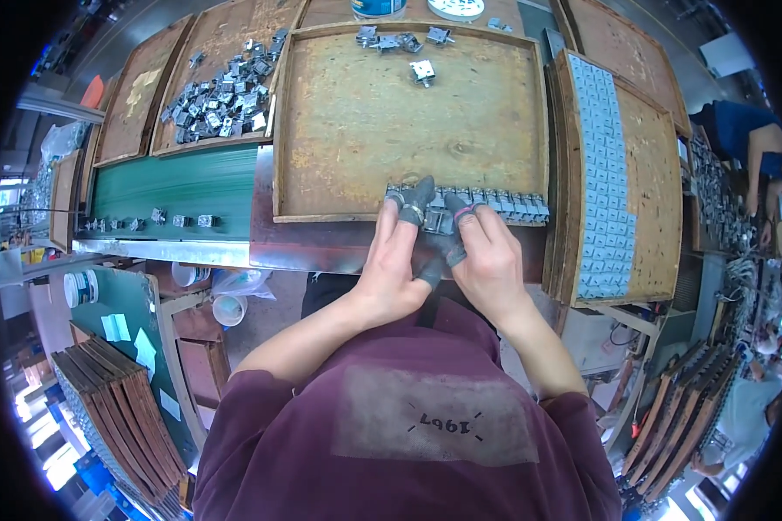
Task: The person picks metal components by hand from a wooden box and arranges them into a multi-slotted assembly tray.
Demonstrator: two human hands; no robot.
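Note:
Both hands meet at the near edge of a wooden tray [408, 130], with grey coverings on several fingertips. Between them is a small square metal part [440, 222], gripped from its left by my left hand [391, 269] and from its right by my right hand [493, 260]. Just beyond the fingers, a row of similar metal parts [508, 205] lines the tray's near wall, partly hidden by my left fingers. At the tray's far side lie a few loose metal parts [422, 73].
A heap of metal parts [222, 100] fills a tray at the far left. Several parts [181, 220] sit on a green conveyor belt [182, 187]. On the right, stacked trays hold neat rows of parts [604, 174]. Another person [747, 143] is at the far right.

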